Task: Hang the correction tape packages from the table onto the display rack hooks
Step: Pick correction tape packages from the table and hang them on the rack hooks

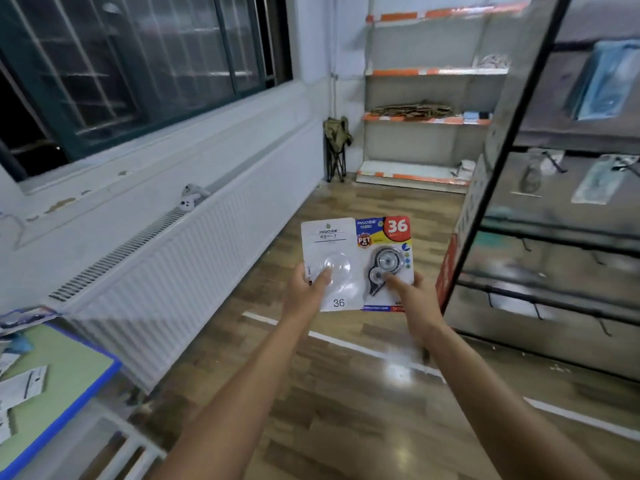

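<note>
Wooden floor between table (52, 368) and display rack (554, 237): I carry two correction tape packages, white-backed package (327, 258) pinched in left hand (306, 285), colourful package (386, 261) in right hand (412, 292), hang-ends upward, seemingly for hooking.

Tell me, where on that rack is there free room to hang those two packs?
Bare hooks on the lower rails, right of the right hand, look free. Higher up, blue packets fill the rail. The white package is in the left hand, the colourful package in the right.
</note>
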